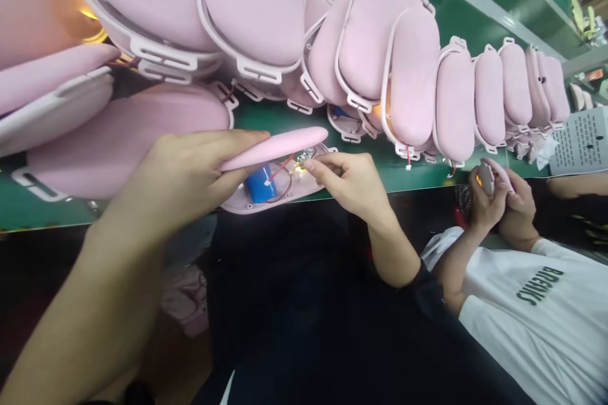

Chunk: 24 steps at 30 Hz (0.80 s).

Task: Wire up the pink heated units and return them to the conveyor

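Observation:
My left hand (190,164) grips a pink padded cover (280,147) by its left end, thumb below and fingers above, holding it tilted over an open pink shell (237,205). Inside that shell lies a blue cylindrical battery (260,185) with a white label or plug and thin red wires. Between the thumb and fingertips of my right hand (349,180) is a small round circuit board (304,155), wired, with a yellow light glowing beneath it. The shell rests at the front edge of the green bench, partly hidden by the cover.
Rows of pink padded cases (413,76) with slotted side loops line the green bench (266,115). More stacked pink cases (142,133) stand close at left. At right, a co-worker in a white shirt (536,304) holds a similar pink piece. A printed grey box (580,142) stands beyond.

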### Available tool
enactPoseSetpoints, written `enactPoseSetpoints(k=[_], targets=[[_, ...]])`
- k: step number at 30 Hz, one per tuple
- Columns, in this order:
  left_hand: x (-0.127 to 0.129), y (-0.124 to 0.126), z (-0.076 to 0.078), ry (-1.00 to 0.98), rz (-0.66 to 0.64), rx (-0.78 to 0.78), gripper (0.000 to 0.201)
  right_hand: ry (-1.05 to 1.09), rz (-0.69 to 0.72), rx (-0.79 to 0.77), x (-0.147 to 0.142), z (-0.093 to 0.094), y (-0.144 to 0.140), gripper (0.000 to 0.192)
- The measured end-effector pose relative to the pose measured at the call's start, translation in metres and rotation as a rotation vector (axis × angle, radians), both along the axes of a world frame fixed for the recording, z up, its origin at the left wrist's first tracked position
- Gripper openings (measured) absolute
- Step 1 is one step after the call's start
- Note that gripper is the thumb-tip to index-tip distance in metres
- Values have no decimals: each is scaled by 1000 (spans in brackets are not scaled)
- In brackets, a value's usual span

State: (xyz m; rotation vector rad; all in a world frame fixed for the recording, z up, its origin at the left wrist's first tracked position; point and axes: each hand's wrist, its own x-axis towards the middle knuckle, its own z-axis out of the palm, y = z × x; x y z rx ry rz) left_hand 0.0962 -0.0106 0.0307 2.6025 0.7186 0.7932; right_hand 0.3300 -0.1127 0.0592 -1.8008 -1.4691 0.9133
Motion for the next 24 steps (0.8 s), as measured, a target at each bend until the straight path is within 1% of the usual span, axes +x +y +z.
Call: enactPoseSetpoints(k=[4,5,7,10,12,14,18,21,24], targets=[[-2,0,-2,-29,11,8,33,-165,-21,-90,-3,3,13,38],[-2,0,-3,-38,13,14,34,-176,-14,-108,-3,3,14,39],[-3,0,-4,-54,20,27,35,-83,21,-135,-1,0,16,33],[-2,1,-5,-54,20,20,36,157,68,-168,5,-4,15,17],[-1,2,-5,-61,13,13,37,180,79,-143,7,-7,15,12],[0,2,-4,-68,11,10,37,70,104,-67,7,-8,17,11],[0,0,-3,-73,26,2,39,-208,183,88,3,-9,26,15],[-1,0,-4,-71,44,-9,41,-350,228,105,2,-10,31,16],[-2,1,-8,-62,58,-28,41,-426,242,85,2,-11,32,15]])
